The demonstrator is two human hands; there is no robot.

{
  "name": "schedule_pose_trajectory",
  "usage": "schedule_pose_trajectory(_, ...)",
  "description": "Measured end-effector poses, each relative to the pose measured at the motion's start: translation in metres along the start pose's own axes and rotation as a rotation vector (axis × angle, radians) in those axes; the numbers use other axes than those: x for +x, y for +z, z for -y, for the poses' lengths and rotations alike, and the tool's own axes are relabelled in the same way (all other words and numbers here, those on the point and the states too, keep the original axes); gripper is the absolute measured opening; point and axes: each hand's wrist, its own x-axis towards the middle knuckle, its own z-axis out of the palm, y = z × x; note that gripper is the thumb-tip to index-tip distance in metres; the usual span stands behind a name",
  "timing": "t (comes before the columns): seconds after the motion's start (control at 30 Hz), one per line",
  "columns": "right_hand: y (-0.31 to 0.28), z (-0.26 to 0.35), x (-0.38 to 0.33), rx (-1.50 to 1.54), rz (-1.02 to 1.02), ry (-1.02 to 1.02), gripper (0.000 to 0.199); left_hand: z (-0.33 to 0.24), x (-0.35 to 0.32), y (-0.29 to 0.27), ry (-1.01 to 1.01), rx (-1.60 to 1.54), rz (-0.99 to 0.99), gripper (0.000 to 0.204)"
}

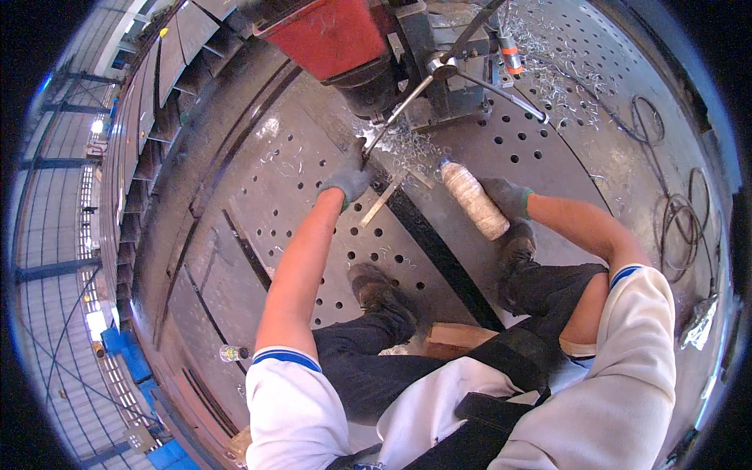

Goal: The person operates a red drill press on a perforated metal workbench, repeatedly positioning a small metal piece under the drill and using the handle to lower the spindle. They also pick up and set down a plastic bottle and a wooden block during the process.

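My left hand (350,174), in a grey glove, is wrapped round the end of a long metal feed lever (401,110). The lever runs from the hub of a drilling machine (327,41) with a red housing, which stands on a perforated steel plate (301,270). My right hand (506,196), gloved too, closes on the side of a scuffed plastic bottle (475,202). The bottle is tilted, its neck pointing toward the machine. Curled metal shavings (415,149) lie under the drill, where the cutting tip is hard to make out.
A flat metal strip (384,200) lies between my hands. More shavings (560,66) and an orange-banded cylinder (511,60) are at the upper right. Black cable (680,215) coils at the right. A wooden block (460,338) is between my legs, a small jar (233,353) at the left.
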Motion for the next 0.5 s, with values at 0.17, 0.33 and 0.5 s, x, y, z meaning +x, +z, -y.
schedule_pose_trajectory(0.17, -0.003, 0.018, 0.001, -0.578, 0.017, -0.099, 0.034, 0.021, 0.014, 0.013, 0.065, -0.083, -0.081, 0.073)
schedule_pose_trajectory(0.33, 0.006, 0.027, -0.01, -0.615, -0.028, -0.001, 0.037, 0.012, 0.005, 0.012, 0.018, -0.152, -0.064, 0.07)
schedule_pose_trajectory(0.5, -0.019, -0.025, 0.002, -0.635, -0.07, -0.15, 0.032, 0.02, 0.022, 0.021, 0.109, -0.239, -0.089, 0.07)
